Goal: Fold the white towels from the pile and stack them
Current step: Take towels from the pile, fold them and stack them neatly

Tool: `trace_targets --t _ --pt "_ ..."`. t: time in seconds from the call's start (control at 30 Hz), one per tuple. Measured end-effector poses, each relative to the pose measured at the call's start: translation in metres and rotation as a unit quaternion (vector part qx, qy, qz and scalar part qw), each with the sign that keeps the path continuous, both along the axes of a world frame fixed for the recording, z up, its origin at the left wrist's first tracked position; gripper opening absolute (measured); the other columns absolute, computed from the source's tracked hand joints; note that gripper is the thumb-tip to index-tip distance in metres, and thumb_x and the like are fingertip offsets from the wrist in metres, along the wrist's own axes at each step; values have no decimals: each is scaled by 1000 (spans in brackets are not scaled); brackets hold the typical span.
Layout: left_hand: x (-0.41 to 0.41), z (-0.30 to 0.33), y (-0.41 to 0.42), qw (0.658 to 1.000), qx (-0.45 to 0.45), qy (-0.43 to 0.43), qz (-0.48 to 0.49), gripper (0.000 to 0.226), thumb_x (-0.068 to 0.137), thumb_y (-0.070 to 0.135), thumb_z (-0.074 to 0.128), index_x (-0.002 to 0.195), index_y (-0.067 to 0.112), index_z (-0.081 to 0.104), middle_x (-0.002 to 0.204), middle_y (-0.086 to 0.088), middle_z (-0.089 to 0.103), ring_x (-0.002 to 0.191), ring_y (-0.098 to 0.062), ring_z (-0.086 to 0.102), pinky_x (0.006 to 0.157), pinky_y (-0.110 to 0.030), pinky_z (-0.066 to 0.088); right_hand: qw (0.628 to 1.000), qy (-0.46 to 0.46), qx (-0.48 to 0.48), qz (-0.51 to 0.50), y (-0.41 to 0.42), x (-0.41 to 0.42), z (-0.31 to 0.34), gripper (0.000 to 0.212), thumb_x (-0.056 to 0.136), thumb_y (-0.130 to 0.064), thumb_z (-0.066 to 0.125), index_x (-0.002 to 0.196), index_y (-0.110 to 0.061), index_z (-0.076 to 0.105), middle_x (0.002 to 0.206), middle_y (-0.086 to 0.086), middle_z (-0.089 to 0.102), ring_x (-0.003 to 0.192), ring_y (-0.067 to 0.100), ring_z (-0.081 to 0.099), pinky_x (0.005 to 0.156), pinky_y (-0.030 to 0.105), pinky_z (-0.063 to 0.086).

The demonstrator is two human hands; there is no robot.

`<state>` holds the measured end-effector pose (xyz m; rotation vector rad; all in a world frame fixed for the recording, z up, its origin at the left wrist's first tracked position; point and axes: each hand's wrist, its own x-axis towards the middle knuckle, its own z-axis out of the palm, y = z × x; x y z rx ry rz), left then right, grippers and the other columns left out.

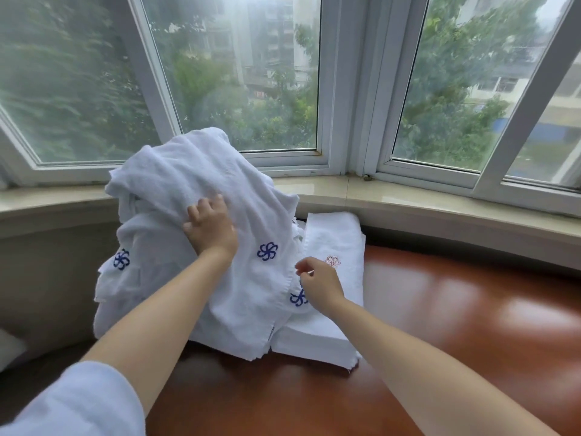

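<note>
A tall heap of loose white towels (pixel 176 184) with blue flower marks leans against the window sill at centre left. My left hand (pixel 211 226) grips a fold of the top towel high on the heap. To its right lies a flat stack of folded white towels (pixel 333 234), the top one bearing a faint pink mark. My right hand (pixel 319 280) is over the seam between heap and stack, its fingers curled at the hanging edge of a towel beside a blue mark; the fingertips are hidden, so a pinch cannot be confirmed.
Both towel groups rest on a glossy red-brown wooden surface (pixel 456 325) that runs to the right and front. A pale stone window sill (pixel 440 199) curves behind, under white-framed windows (pixel 355 89). Something white (pixel 9 347) shows at the left edge.
</note>
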<state>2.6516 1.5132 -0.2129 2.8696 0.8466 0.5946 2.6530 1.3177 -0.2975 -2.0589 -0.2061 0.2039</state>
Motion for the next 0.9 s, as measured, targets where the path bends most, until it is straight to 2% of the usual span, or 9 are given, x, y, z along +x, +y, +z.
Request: trace_targets --t 0.1,0.27,0.4,0.57,0.63,0.7,0.77,0.83,0.9 --pt "-3 9 4 999 18 -30 -38 24 91 -2 45 109 5 59 110 -17 60 106 -36 53 82 -44 46 999 -21 14 28 18 -8 11 31 86 -5 41 99 -21 65 90 -11 61 77 11 56 64 21 41" --pt "-12 23 -3 981 -127 -133 -59 30 93 6 46 116 8 65 117 -17 63 110 -35 56 93 -39 40 998 -51 28 33 38 -17 27 32 89 -12 48 117 -23 59 103 -8 60 83 11 55 69 23 44" --pt "-24 56 -25 927 -259 -259 -81 28 92 14 56 119 17 63 99 3 67 104 -23 59 106 -38 34 995 -62 54 60 49 -16 36 81 80 -38 68 146 -35 22 141 -8 32 113 12 47 93 34 46" --pt "-60 87 -56 730 -487 -256 -404 57 71 -2 66 108 29 37 71 -1 57 56 -11 54 55 -22 47 971 -109 210 -19 67 -20 58 119 58 -57 77 149 -35 4 151 -13 23 137 6 30 108 31 37" --pt "-66 82 -56 719 -514 -223 -411 52 70 0 58 109 27 37 68 -7 54 50 -12 49 47 -20 43 960 -103 253 -59 69 -19 59 110 65 -36 81 148 -35 9 148 -4 35 132 14 42 104 36 43" --pt "-65 71 -50 736 -541 -235 -332 44 77 1 49 114 22 41 71 -10 50 56 -15 48 47 -24 46 966 -93 224 -89 65 -17 55 76 77 -18 71 140 -35 32 138 0 46 125 19 49 101 37 44" --pt "-61 54 -36 833 -430 -259 -231 47 81 -5 44 122 17 45 89 -10 52 78 -21 50 66 -34 53 975 -84 170 -117 59 -17 50 30 84 -20 61 112 -27 54 116 0 50 109 21 54 88 33 46" --pt "-57 32 -16 953 -208 -169 -144 65 76 -2 49 136 20 40 120 -9 43 107 -28 41 97 -38 40 970 -70 176 -150 54 -20 44 12 87 -22 58 96 -23 51 105 1 49 96 20 55 76 29 43" --pt "-54 12 1 992 -108 -9 -70 76 74 6 55 142 31 30 139 -8 22 127 -30 23 111 -45 23 957 -59 218 -184 47 -21 41 17 85 -24 60 96 -15 51 95 0 55 85 17 55 68 26 41"
